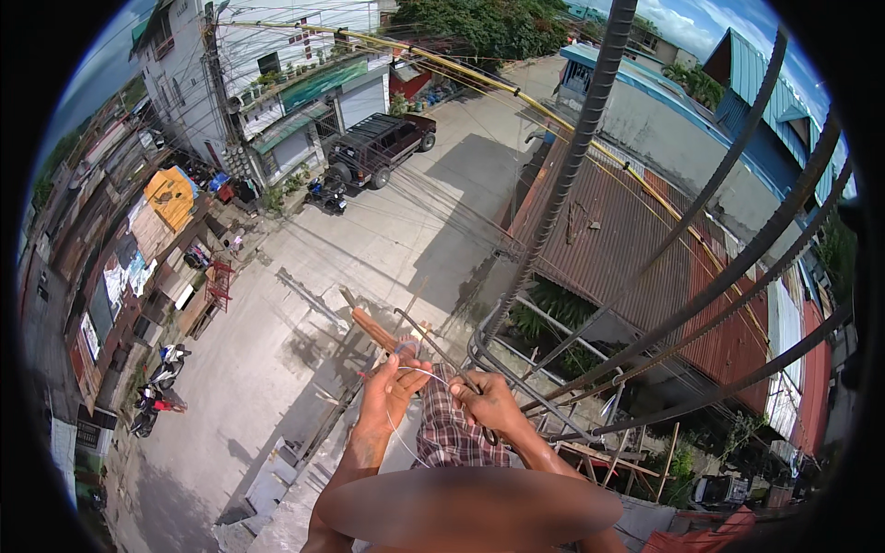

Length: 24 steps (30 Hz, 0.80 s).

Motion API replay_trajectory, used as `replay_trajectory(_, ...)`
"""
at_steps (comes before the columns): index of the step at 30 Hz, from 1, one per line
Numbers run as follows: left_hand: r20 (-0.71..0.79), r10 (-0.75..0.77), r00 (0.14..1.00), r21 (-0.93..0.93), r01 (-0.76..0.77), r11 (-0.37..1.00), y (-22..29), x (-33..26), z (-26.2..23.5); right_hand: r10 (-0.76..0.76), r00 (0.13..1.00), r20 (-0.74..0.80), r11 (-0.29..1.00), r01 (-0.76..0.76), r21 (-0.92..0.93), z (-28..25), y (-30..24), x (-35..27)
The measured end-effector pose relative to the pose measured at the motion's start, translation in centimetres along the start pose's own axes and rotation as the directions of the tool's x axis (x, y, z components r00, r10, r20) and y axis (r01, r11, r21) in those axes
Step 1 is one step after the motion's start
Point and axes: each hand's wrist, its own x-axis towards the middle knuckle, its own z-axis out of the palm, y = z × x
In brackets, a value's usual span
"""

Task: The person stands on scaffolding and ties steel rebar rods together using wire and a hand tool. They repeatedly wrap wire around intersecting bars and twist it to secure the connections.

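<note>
In front of my lap, my left hand [395, 392] has its fingers closed around a thin white wire [395, 431]. The wire passes across to my right hand and also hangs in a loose curve below my left hand. My right hand [490, 402] grips a slim dark metal rod [431, 346] with bent ends. One end of the rod reaches up and left past my left fingertips; the other shows beneath my right hand. Whether the right fingers also pinch the wire is hard to make out. Checked plaid cloth [452, 429] covers my legs below both hands.
I am high above a concrete street [230, 369]. A thick ribbed steel bar [562, 194] rises close to my right, with several curved bars [737, 263] beyond. A wooden plank [371, 328] lies ahead. Yellow-sleeved cables [516, 92] cross above a rusty roof [636, 249]. A dark vehicle [383, 147] is parked below.
</note>
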Motion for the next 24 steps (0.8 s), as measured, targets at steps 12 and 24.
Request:
replay_trajectory(12, -0.113, 0.062, 0.992, 0.276, -0.028, 0.961, 1.4, 1.6, 1.4, -0.228, 0.972, -0.053, 0.967, 0.22, -0.131, 1.6, 2.3, 1.1)
replay_trajectory(24, 0.067, -0.325, 0.943, 0.702, 0.187, 0.687, 5.3, -1.1, 0.7, -0.251, 0.965, -0.073, 0.889, 0.2, -0.413, 1.6, 1.5, 1.1)
